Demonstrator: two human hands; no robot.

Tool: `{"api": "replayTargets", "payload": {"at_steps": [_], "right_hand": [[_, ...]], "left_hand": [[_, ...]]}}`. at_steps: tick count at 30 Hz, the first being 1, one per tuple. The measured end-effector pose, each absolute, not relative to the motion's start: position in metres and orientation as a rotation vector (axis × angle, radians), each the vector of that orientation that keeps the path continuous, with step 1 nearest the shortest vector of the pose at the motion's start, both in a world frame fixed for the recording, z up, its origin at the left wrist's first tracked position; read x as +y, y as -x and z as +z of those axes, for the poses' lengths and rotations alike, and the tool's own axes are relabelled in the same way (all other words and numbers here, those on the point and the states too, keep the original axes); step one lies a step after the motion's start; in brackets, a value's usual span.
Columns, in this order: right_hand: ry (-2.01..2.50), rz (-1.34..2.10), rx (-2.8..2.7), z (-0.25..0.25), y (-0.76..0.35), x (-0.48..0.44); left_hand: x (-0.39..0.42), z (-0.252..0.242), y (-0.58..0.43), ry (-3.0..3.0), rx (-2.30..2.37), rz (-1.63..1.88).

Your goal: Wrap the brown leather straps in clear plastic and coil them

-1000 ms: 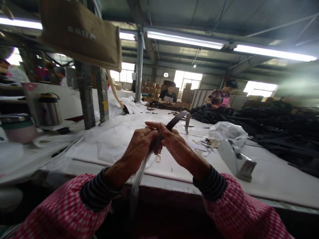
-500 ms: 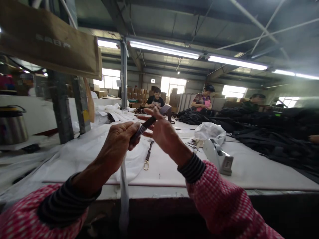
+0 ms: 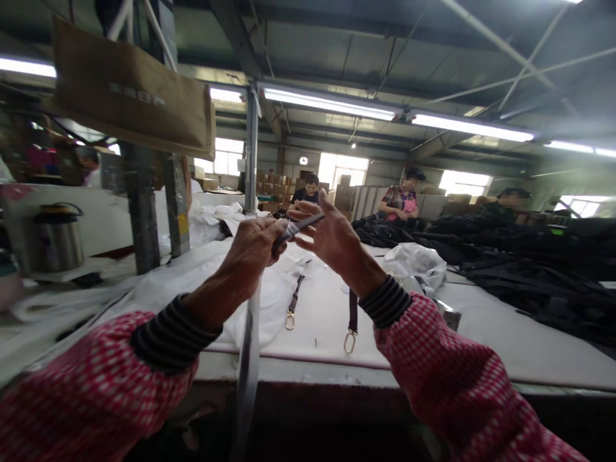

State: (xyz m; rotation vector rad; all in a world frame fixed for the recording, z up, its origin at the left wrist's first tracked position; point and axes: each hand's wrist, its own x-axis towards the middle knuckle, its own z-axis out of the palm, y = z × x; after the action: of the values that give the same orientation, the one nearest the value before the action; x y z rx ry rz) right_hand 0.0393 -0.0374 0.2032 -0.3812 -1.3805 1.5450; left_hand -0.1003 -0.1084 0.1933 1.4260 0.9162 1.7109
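My left hand (image 3: 255, 247) is closed around a dark webbing strap (image 3: 304, 223), with the thumb on top. Below that fist a long grey length of strap (image 3: 249, 353) hangs past the table edge. My right hand (image 3: 337, 239) has its fingers spread, thumb up, and the strap's upper end lies against its palm side. Behind my right wrist a dark strap with a gold-coloured clip (image 3: 350, 342) shows; where its top leads is hidden. Another short strap ending in a gold-coloured clip (image 3: 289, 320) lies on the white table, left of it.
Crumpled clear plastic (image 3: 416, 262) lies right of my hands, near a partly hidden metal device (image 3: 448, 314). Dark fabric (image 3: 543, 276) is heaped at right. White sheeting (image 3: 187, 282) covers the left side. A thermos (image 3: 60, 239) stands far left. Co-workers (image 3: 403, 197) are across the table.
The view has shifted left. My right hand's thumb has lifted and its fingers have spread. A second clip has come into sight below my right wrist. My left hand keeps its hold.
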Motion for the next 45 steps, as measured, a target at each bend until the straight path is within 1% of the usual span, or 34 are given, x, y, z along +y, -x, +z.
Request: {"api": "replayTargets", "payload": {"at_steps": [2,4,8,10,12,16,21,25,29,33,38,40,42,45], "right_hand": [[0.466,1.553,-1.218,0.204,-0.050,-0.025],[0.445,1.544,-1.275,0.204,-0.050,-0.022],[0.251,1.509,-1.677,0.208,-0.029,-0.040],[0.231,1.556,-1.683,0.212,-0.025,-0.045],[0.312,1.646,-1.519,0.214,-0.033,-0.039],[0.519,1.660,-1.166,0.205,-0.068,-0.009],[0.547,1.489,-1.079,0.198,-0.095,0.023],[0.588,1.293,-1.002,0.221,-0.108,0.036],[0.575,1.150,-0.991,0.261,-0.117,0.037],[0.524,1.105,-1.089,0.301,-0.105,0.018],[0.425,1.044,-1.500,0.333,-0.071,-0.012],[0.412,0.985,-1.655,0.336,-0.060,-0.018],[0.428,0.949,-1.697,0.332,-0.052,-0.020],[0.448,0.940,-1.709,0.319,-0.043,-0.018]], "left_hand": [[-0.108,0.179,0.103,-1.394,0.973,1.673],[-0.104,0.173,0.103,-1.396,0.971,1.639],[-0.097,0.198,0.095,-1.495,0.890,1.634],[-0.095,0.212,0.091,-1.505,0.865,1.706],[-0.095,0.215,0.092,-1.526,0.895,1.788],[-0.096,0.182,0.109,-1.558,1.120,1.852],[-0.099,0.135,0.123,-1.461,1.213,1.844],[-0.103,0.123,0.121,-1.460,1.235,1.864],[-0.105,0.123,0.114,-1.468,1.191,1.724],[-0.097,0.147,0.103,-1.408,1.055,1.574],[-0.081,0.214,0.090,-1.367,0.877,1.656],[-0.079,0.238,0.085,-1.342,0.800,1.720],[-0.079,0.256,0.082,-1.302,0.736,1.764],[-0.079,0.267,0.078,-1.266,0.661,1.782]]}}
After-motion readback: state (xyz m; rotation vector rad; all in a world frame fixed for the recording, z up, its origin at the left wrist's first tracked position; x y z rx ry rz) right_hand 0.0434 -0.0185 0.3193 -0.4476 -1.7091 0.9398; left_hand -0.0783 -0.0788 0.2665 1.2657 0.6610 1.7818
